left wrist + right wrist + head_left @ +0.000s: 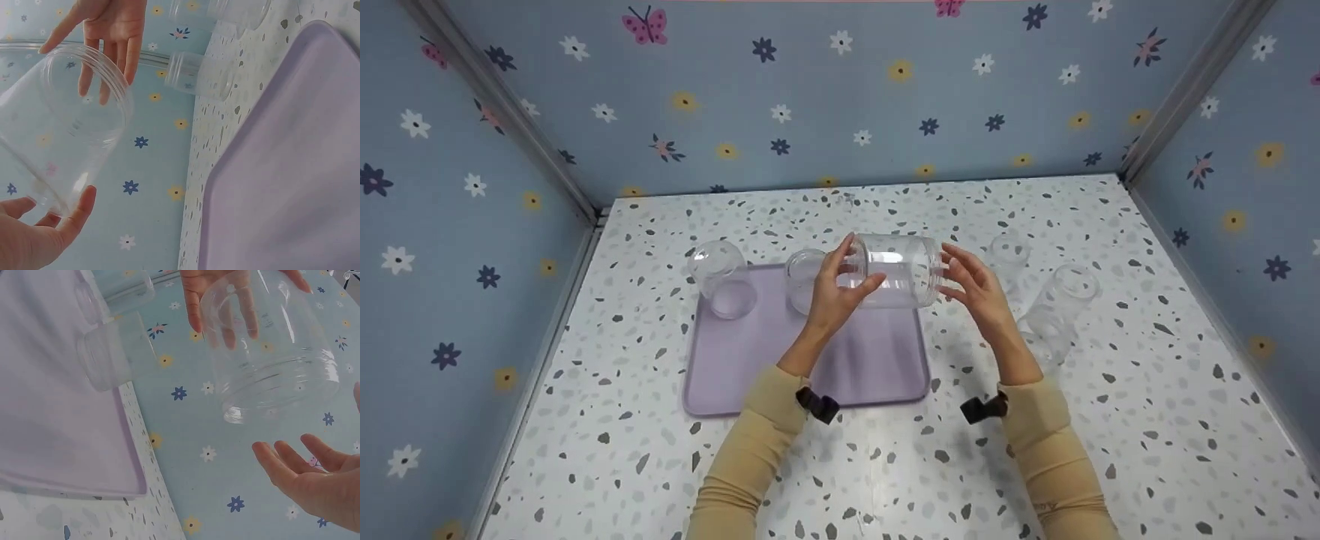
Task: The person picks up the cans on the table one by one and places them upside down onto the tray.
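Head view first, and there's a big clear jar [896, 281] on its side in mid-air, in line with the far right corner of the purple tray [757, 360]. The left hand [832, 300] has it, thumb along the jar's side, fingers curled round the end nearest the tray's left. Just beyond the tray's right edge is the right hand [979, 289], fingers spread about the other end; from up here I can't tell whether they touch. At the tray's far left corner stands one clear container [733, 298]; by its far edge a second container [801, 285], partly behind the left hand. Out on the speckled table [885, 465], right of the tray, more clear containers [1076, 283], overlapping so I can't count them.

Left wrist view now: the jar hangs well apart from the tray, its threaded rim [122, 87] toward the right hand. The left hand pinches the base end, and the right hand's fingers fan out by the rim, some seen through it.

And the right wrist view, look: a gap between rim and right fingertips, those fingers loosely spread, the left hand holding up the jar's base end, the flowered wall [197, 416] beyond the tray
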A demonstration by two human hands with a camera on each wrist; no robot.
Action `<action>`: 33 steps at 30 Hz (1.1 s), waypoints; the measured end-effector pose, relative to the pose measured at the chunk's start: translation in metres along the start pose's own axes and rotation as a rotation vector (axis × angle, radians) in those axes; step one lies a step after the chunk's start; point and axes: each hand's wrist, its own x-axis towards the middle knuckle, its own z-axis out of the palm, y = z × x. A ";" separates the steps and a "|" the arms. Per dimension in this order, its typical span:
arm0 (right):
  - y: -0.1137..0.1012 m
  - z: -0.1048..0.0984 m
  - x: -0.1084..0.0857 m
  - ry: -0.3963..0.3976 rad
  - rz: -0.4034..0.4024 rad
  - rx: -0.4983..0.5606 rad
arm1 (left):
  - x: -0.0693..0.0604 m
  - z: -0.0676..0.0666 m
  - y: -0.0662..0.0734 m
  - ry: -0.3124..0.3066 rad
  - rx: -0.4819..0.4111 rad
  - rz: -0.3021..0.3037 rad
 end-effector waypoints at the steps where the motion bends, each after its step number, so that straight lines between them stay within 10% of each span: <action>1: 0.000 -0.002 -0.001 0.030 -0.014 -0.037 | 0.001 0.000 -0.002 0.007 0.024 -0.006; 12: 0.007 -0.019 -0.013 0.246 -0.191 -0.548 | 0.012 0.004 -0.011 0.002 0.245 0.001; 22: 0.008 -0.034 -0.026 0.167 -0.215 -0.987 | 0.024 0.012 -0.016 -0.075 0.449 -0.070; 33: 0.009 -0.053 -0.037 0.148 -0.124 -1.212 | 0.034 0.019 -0.019 -0.146 0.662 -0.096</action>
